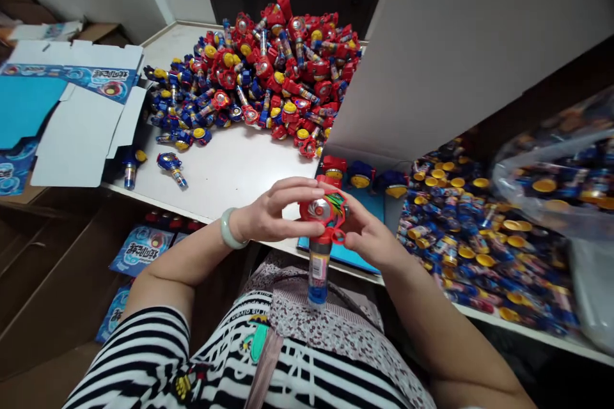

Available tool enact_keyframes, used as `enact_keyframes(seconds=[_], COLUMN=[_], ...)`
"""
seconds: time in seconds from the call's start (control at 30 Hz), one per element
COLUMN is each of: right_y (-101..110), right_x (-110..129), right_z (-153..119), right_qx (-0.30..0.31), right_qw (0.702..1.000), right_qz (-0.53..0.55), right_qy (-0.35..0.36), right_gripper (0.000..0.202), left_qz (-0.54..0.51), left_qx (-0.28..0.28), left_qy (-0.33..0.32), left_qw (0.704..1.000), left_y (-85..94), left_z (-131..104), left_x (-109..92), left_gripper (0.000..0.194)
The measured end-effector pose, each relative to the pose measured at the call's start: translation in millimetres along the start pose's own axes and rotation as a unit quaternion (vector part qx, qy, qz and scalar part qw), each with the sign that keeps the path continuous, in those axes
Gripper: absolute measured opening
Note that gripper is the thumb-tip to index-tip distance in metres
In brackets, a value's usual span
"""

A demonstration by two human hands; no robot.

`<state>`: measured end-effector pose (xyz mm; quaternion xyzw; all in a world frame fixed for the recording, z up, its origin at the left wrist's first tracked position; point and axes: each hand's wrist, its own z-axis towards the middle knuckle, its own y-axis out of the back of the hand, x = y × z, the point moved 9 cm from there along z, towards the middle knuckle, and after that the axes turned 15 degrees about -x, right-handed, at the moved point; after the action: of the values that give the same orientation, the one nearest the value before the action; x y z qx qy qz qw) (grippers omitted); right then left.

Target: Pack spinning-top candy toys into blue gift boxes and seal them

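Red toy point(318, 209) held by left fingers point(301, 228) and right fingers point(355, 206), tube point(317, 273) past the table edge point(192, 213); bare tabletop point(228, 169) leftward.

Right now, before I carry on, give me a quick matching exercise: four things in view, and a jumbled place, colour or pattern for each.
1. Held toy
2. Bracelet
3. Plastic bag
4. Sleeve

A. Black and white stripes
B. Pale green
C. Between the left hand and the right hand
D. At the far right

Pairs: 1-C, 2-B, 3-D, 4-A
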<state>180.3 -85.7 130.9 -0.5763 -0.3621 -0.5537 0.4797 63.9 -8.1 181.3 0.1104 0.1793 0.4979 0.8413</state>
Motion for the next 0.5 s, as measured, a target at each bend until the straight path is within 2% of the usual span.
enact_keyframes(seconds=[0.03, 0.1, 0.2, 0.3, 0.33, 0.4, 0.47, 0.5], right_y=[-2, -4, -14, -22, -20, -8, 21, 39], right_x=[-8, -28, -55, -58, -55, -43, -26, -17], right_z=[1, 0, -2, 0, 0, -3, -14, -23], right_qx=[0.006, -0.004, -0.052, -0.127, -0.147, -0.178, -0.22, -0.249], right_qw=[0.999, 0.995, 0.994, 0.988, 0.985, 0.98, 0.973, 0.964], right_qz=[0.044, 0.092, 0.081, 0.085, 0.093, 0.086, 0.031, -0.012], right_qy=[-0.015, -0.037, -0.043, -0.014, -0.007, 0.014, 0.058, 0.087], right_gripper=[0.086, 0.089, 0.083, 0.079, 0.081, 0.082, 0.08, 0.079], left_qz=[-0.013, -0.043, -0.064, 0.027, 0.071, 0.127, 0.12, 0.115], left_qx=[-0.022, -0.075, -0.179, -0.246, -0.241, -0.184, -0.109, -0.081], left_qy=[0.007, 0.06, 0.17, 0.244, 0.243, 0.204, 0.165, 0.171], left_qw=[1.0, 0.994, 0.967, 0.938, 0.937, 0.953, 0.973, 0.975], left_y=[-2.3, -8.5, -21.5, -29.2, -30.0, -32.5, -30.5, -23.7], left_z=[0, -6, -24, -39, -41, -41, -49, -57], left_x=[0, 4, 8, 1, -3, -11, -10, -2], left_gripper=[0.031, 0.033, 0.044, 0.044, 0.044, 0.044, 0.041, 0.038])
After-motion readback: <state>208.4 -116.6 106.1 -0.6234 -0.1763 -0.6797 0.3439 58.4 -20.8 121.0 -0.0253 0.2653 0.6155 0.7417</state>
